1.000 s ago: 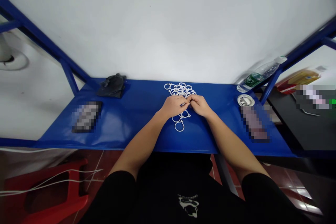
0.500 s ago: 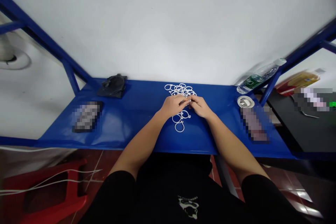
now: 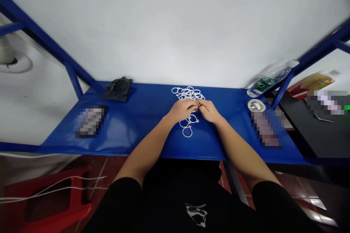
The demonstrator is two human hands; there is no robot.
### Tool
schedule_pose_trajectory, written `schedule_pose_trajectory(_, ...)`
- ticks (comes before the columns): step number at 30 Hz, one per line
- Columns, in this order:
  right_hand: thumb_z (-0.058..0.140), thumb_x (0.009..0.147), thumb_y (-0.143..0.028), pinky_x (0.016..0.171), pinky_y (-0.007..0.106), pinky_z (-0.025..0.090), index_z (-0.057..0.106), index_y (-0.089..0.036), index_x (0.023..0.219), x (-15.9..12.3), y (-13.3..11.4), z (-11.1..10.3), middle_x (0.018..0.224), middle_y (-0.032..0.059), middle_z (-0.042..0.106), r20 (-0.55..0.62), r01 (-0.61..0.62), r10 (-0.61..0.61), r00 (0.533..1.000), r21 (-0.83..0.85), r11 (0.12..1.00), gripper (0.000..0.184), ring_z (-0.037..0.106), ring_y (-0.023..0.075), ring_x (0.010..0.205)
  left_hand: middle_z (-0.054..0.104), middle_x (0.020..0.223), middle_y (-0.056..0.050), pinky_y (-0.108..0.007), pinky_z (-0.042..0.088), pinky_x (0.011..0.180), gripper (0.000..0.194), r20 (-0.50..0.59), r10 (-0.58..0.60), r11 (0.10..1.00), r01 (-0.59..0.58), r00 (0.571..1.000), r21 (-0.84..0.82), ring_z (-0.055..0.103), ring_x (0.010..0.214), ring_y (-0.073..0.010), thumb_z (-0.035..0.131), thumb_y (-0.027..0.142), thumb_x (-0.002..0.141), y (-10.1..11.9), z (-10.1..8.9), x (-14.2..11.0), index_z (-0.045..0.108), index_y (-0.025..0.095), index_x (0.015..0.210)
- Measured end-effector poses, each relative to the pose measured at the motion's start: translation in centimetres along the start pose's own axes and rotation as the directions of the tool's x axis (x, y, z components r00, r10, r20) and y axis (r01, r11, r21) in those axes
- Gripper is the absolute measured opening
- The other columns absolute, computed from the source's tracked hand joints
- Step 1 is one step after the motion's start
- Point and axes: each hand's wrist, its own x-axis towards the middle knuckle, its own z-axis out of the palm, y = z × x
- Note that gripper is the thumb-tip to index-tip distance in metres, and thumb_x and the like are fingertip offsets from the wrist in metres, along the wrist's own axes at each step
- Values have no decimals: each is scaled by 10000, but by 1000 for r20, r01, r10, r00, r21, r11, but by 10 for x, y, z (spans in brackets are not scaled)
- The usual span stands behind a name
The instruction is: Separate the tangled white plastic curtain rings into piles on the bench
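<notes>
My left hand [image 3: 182, 110] and my right hand [image 3: 208, 110] meet over the blue board, fingertips pinched close together. Between them they grip a white curtain ring [image 3: 195, 110], mostly covered by the fingers. Just behind the hands lies a heap of similar white rings [image 3: 188, 93], several of them overlapping. Nearer to me, separate from that heap, are a ring with a small clasp [image 3: 193, 118], another partly beneath my left hand, and a lone ring [image 3: 187, 131] in front. The exact hold of each finger is hidden.
On the blue tabletop [image 3: 147, 123], a black pouch [image 3: 119, 89] and a blurred dark item [image 3: 91, 121] lie left. To the right are a water bottle [image 3: 269, 80], a coiled white cable [image 3: 256, 106] and a blurred flat item [image 3: 265, 130]. A red stool [image 3: 78, 196] stands below left.
Both hands stay in nearly the same place. The fingertips have shifted slightly around the ring, and a little more of its loop shows below them. The loose rings have not moved.
</notes>
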Motion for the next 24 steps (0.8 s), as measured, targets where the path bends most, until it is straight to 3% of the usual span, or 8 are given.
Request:
schedule_pose_trajectory(10,444,839,-173,679,294,463,584,-228,756,1,-2,-1,676,-10,663,33,-14,13,999,24,1000,172,621,173,645,754,895,-21,-296,558,799,104,26,13,997,-10,1000,-82,696,820,-145,653,218,1014,3,-1,1,725,207,939)
schedule_pose_trajectory(14,452,852,-175,649,283,430,548,-235,730,-1,0,1,654,-17,629,36,13,-11,999,-60,998,166,581,168,627,759,854,-7,-291,565,771,93,51,-26,990,33,998,-137,690,762,-136,670,221,999,7,-7,4,734,212,933)
schedule_pose_trajectory(24,467,963,-222,716,307,478,658,-231,941,-4,6,-5,773,10,717,-7,19,-19,1000,-79,997,192,674,199,735,799,923,-31,-278,589,741,57,-37,-122,981,115,992,-154,708,760,-137,744,229,954,-3,-7,4,799,231,969)
